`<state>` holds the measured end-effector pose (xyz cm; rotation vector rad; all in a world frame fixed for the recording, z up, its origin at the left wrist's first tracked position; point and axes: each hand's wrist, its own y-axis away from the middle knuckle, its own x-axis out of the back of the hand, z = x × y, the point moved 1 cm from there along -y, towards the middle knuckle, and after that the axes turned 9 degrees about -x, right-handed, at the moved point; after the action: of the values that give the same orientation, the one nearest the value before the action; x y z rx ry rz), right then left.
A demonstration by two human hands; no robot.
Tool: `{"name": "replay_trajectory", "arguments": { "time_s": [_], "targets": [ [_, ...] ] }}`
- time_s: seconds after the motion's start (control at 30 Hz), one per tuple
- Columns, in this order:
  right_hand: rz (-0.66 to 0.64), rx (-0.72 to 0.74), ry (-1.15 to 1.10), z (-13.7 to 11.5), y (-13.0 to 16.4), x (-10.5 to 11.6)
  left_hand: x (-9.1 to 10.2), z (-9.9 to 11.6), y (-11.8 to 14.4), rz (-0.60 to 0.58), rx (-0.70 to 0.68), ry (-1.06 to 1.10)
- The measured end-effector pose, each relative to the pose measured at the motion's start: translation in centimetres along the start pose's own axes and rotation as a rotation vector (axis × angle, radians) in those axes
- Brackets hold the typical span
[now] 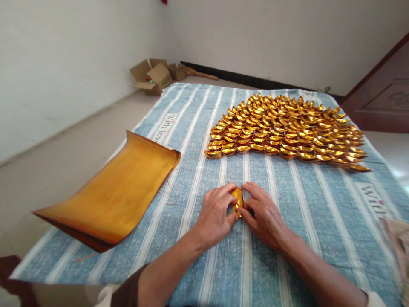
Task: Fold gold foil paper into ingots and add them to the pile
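A small piece of gold foil paper point(237, 198) is pinched between both my hands on the blue striped cloth point(287, 238). My left hand point(214, 215) presses it from the left with thumb and fingers. From the right, my right hand point(262, 213) grips it too. Farther back lies a wide spread of several folded gold paper ingots point(284, 130) in overlapping rows. A curled stack of gold paper sheets point(118, 192) rests to the left of my hands.
The cloth covers a low surface whose left edge runs along a pale floor. Open cardboard boxes point(156, 76) sit in the far corner by the wall. A dark wooden door point(383, 96) stands at the right.
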<state>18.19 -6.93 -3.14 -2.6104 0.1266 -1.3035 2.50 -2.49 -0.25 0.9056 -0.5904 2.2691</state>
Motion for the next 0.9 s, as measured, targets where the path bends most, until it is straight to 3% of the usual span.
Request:
{"name": "replay_trajectory", "arguments": {
  "time_s": [0.57, 0.9],
  "targets": [
    [0.02, 0.006, -0.003, 0.03, -0.04, -0.21, 0.65, -0.87, -0.58, -0.022, 0.014, 0.068],
    [0.045, 0.007, -0.044, 0.08, -0.16, -0.42, 0.1, -0.94, -0.98, 0.066, -0.012, 0.034]
  ]
}}
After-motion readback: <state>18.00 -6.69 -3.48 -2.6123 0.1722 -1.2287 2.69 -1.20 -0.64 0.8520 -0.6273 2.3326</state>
